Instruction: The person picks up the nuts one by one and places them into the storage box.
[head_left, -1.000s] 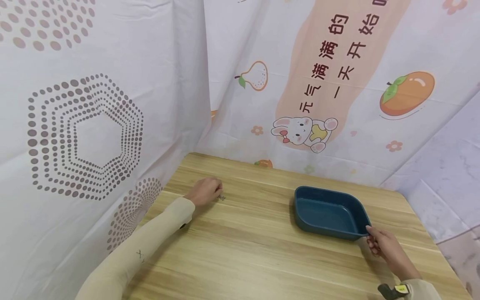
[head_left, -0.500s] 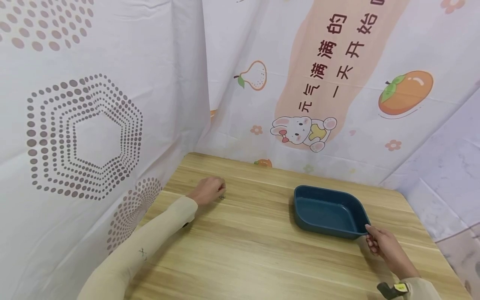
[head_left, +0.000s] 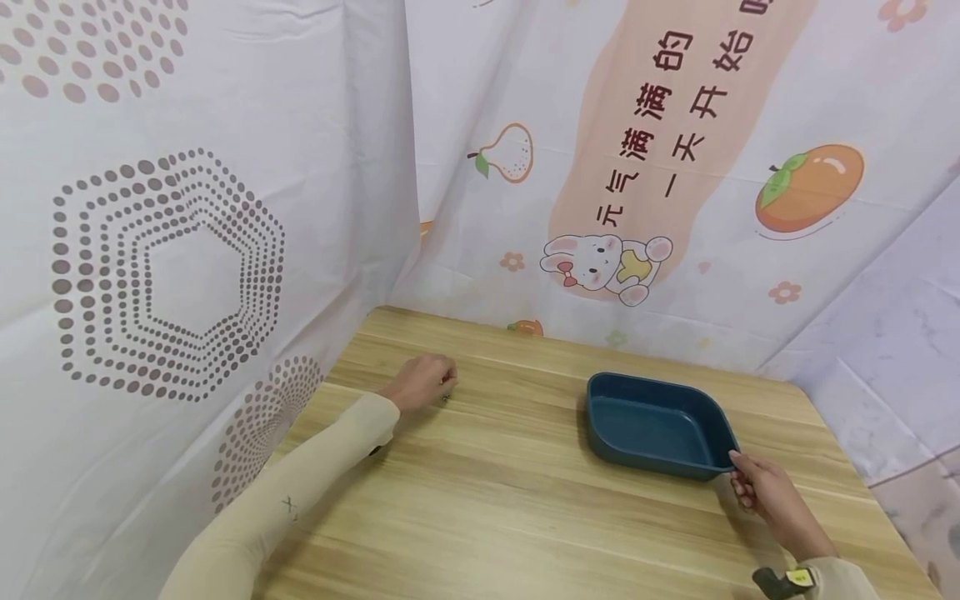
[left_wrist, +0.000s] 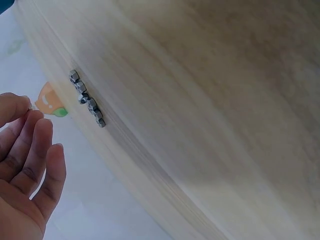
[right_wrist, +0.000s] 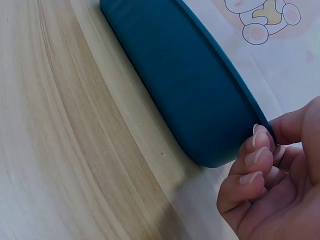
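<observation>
My left hand is over the table at the left, close above a short row of small metal nuts. In the left wrist view its thumb and forefinger meet at the tips, pinching a tiny shiny piece, probably a nut, mostly hidden by the fingertips. The other fingers are loosely bent. On the right stands a dark blue rectangular tray with rounded corners, and its visible inside holds nothing. My right hand pinches the tray's near right corner, thumb on the rim and fingers curled under it outside.
The wood-grain table spreads between the hands and the tray. A printed white curtain hangs along its back edge, and another curtain closes off the left side.
My left hand has shifted slightly to the right and lifted a little off the nuts, its fingertips drawing together. The right hand and tray stay in place.
</observation>
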